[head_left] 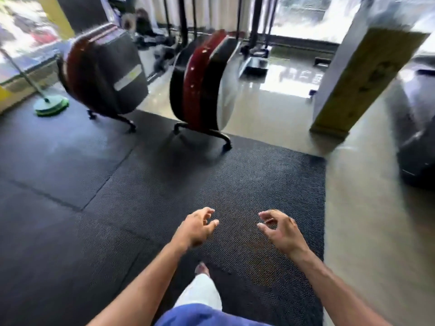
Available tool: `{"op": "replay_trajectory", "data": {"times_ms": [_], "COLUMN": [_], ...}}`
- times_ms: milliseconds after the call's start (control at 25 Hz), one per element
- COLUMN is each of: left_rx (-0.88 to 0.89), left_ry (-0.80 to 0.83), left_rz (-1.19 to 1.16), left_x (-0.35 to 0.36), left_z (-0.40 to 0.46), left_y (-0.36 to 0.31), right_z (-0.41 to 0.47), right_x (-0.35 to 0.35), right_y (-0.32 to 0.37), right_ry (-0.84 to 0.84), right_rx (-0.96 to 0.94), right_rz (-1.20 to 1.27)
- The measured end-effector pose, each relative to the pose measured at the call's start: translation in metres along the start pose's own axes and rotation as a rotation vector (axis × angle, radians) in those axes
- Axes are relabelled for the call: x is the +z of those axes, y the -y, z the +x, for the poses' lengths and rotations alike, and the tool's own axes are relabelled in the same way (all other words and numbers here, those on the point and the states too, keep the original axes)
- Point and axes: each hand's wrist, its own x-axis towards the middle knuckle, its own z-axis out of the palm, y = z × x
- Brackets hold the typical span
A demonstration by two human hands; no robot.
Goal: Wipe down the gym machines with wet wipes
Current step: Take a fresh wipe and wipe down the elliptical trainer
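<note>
left hand loose-fingered, holds nothing | right hand same | both over black mat | mat's right edge meets glossy floor | two machines at mat's far edge

1. Both bare forearms extended forward from the lower edge of view, held apart.
2. The left hand was empty, its fingers loosely curled and spread.
3. The right hand was likewise empty, with fingers loosely curled, facing the left.
</note>
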Motion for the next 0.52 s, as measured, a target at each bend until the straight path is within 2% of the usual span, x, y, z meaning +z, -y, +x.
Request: {"op": "replay_trajectory", "data": {"times_ms": [160,360,520], "left_rx": [0.115,0.304,0.471], "left_ry": [0.047,0.182,0.219], "left_rz": [0.029,0.1,0.137], "left_x": [-0.019,-0.05,-0.062], "left_z": [0.123,0.259,0.363], "left_y": [-0.056,-0.175,-0.273], "right_z": [0.081,0.17,0.223], "right_x": [-0.05,-0.148,-0.213], "right_y": [-0.019,-0.023,-0.051], "right_ry": [-0.106,-0.359,-0.478], "right_rx": [0.064,0.214,0.312], "right_rz": [-0.016,0.036,0.079]}}
